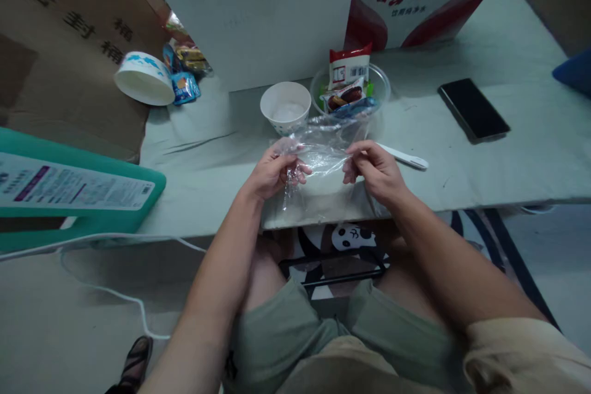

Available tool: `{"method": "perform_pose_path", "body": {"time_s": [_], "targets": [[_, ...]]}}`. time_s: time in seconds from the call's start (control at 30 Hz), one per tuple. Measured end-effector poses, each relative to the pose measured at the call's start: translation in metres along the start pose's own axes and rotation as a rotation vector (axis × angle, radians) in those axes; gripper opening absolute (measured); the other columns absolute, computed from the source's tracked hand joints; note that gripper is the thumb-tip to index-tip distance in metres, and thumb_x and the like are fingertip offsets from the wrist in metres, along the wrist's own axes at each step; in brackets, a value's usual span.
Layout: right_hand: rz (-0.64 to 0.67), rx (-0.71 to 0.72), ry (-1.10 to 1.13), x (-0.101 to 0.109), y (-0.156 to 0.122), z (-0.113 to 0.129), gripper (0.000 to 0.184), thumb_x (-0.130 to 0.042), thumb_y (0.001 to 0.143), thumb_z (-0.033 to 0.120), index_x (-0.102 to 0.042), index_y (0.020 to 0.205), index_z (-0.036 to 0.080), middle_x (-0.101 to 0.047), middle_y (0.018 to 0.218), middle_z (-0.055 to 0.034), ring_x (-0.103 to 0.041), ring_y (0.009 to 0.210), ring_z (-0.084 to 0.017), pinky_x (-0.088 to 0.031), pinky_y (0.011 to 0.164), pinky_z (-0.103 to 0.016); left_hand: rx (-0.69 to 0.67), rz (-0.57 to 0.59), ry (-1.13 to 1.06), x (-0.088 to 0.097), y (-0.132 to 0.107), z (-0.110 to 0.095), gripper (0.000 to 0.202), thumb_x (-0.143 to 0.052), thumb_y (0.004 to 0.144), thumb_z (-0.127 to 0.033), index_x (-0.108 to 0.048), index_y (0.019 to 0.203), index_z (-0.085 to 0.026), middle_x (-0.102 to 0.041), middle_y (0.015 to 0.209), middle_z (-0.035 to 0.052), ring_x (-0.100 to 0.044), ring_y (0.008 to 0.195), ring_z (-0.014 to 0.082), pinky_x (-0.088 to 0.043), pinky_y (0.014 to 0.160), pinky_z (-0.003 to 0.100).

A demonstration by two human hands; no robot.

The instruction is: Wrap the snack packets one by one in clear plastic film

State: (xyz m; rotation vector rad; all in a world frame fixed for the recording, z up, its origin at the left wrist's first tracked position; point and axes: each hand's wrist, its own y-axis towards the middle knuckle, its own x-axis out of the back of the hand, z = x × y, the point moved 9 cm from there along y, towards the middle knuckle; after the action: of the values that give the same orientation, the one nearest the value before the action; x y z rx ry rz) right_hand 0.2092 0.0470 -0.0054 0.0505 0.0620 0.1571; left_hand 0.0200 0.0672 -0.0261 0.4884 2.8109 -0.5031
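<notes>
Both of my hands grip a clear, crinkled plastic film or bag [323, 157] and stretch it between them, close to the table's front edge. My left hand [277, 171] pinches its left side. On the right side, my right hand [373, 169] has thumb and fingers closed on it. Just beyond the plastic stands a white paper bowl [285, 104] with pale contents I cannot make out. A clear round bowl [385, 89] beside it holds several snack packets, among them a red and white packet [349, 68]. A white-handled utensil [406, 157] lies by my right hand, its other end hidden.
A phone [474, 109] lies on the table [508, 172] at the right. Large boxes, one of them white and red [415, 0], line the back. At left are a tipped paper bowl [145, 80], blue packets [185, 87], a brown carton [69, 74] and a green container [154, 188].
</notes>
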Motion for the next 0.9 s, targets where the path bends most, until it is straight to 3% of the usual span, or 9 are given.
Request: {"method": "perform_pose_path", "body": {"time_s": [0.17,0.3,0.43,0.53,0.57,0.63,0.7,0.83,0.9], "targets": [[-0.010,-0.099,-0.044,0.010,0.004,-0.015,0.014,-0.063,0.076,0.031,-0.066,0.071,0.019,-0.066,0.071,-0.0010,-0.063,0.057,-0.011,-0.045,0.052,-0.022,-0.041,0.005,0.073,0.004,0.001,-0.003,0.021,-0.073,0.063,-0.027,-0.068,0.080,-0.017,-0.072,0.067,0.0023,-0.065,0.052,0.0135,-0.045,0.048,0.022],[-0.027,-0.135,-0.086,0.016,0.005,-0.017,0.030,-0.059,0.079,0.045,-0.070,0.072,0.018,-0.069,0.072,-0.0057,-0.065,0.066,-0.016,-0.048,0.057,-0.027,-0.115,-0.010,0.201,0.012,0.006,-0.004,0.026,-0.067,0.067,-0.040,-0.075,0.071,-0.015,-0.069,0.063,0.0055,-0.058,0.054,0.0124,-0.040,0.049,0.024],[-0.061,-0.095,-0.311,0.017,0.004,-0.010,0.042,-0.059,0.083,0.055,-0.068,0.067,0.017,-0.065,0.068,-0.0049,-0.059,0.066,-0.015,-0.046,0.062,-0.029,-0.229,-0.084,0.418,0.012,0.006,-0.012,0.037,-0.071,0.077,-0.051,-0.073,0.070,-0.015,-0.067,0.069,0.0051,-0.056,0.062,0.0118,-0.042,0.058,0.025],[-0.052,-0.075,-0.351,0.014,0.004,-0.012,0.027,-0.071,0.075,0.044,-0.067,0.083,0.018,-0.064,0.075,-0.0015,-0.053,0.062,-0.012,-0.045,0.061,-0.028,-0.270,-0.080,0.440,0.006,0.005,-0.014,0.026,-0.082,0.069,-0.035,-0.067,0.078,-0.015,-0.068,0.084,0.0039,-0.062,0.076,0.0127,-0.048,0.070,0.025],[-0.060,-0.072,-0.314,0.014,0.005,-0.014,0.031,-0.073,0.071,0.039,-0.065,0.095,0.019,-0.064,0.081,-0.0010,-0.054,0.063,-0.011,-0.046,0.062,-0.028,-0.274,-0.070,0.395,0.005,0.006,-0.013,0.027,-0.083,0.066,-0.030,-0.065,0.081,-0.016,-0.067,0.090,0.0033,-0.064,0.079,0.0128,-0.050,0.072,0.026],[-0.098,-0.076,-0.206,0.018,0.006,-0.020,0.058,-0.075,0.067,0.031,-0.057,0.121,0.024,-0.065,0.094,-0.0012,-0.057,0.067,-0.012,-0.050,0.064,-0.028,-0.288,-0.064,0.272,0.007,0.008,-0.012,0.038,-0.085,0.062,-0.024,-0.060,0.090,-0.019,-0.065,0.097,0.0017,-0.066,0.082,0.0128,-0.053,0.076,0.026],[-0.123,-0.110,-0.096,0.021,0.007,-0.027,0.074,-0.077,0.065,0.031,-0.047,0.133,0.027,-0.065,0.102,-0.0024,-0.062,0.075,-0.014,-0.054,0.070,-0.030,-0.302,-0.076,0.156,0.012,0.009,-0.011,0.055,-0.089,0.058,-0.023,-0.056,0.102,-0.024,-0.064,0.100,0.0006,-0.068,0.081,0.0133,-0.055,0.077,0.028],[0.045,-0.217,-0.070,0.001,0.004,-0.035,0.046,-0.081,0.066,0.039,-0.062,0.104,0.021,-0.071,0.101,-0.0070,-0.068,0.088,-0.020,-0.058,0.083,-0.037,-0.273,-0.076,0.026,0.015,0.008,-0.011,0.089,-0.094,0.056,-0.030,-0.046,0.130,-0.034,-0.066,0.113,0.0033,-0.072,0.085,0.0173,-0.058,0.080,0.032],[0.101,-0.223,-0.090,-0.007,0.002,-0.032,0.033,-0.078,0.071,0.042,-0.062,0.090,0.020,-0.073,0.093,-0.0068,-0.069,0.086,-0.020,-0.058,0.082,-0.038,-0.212,-0.058,-0.060,0.011,0.007,-0.008,0.088,-0.094,0.058,-0.038,-0.047,0.132,-0.033,-0.067,0.120,0.0056,-0.073,0.092,0.0198,-0.059,0.081,0.033]]}}
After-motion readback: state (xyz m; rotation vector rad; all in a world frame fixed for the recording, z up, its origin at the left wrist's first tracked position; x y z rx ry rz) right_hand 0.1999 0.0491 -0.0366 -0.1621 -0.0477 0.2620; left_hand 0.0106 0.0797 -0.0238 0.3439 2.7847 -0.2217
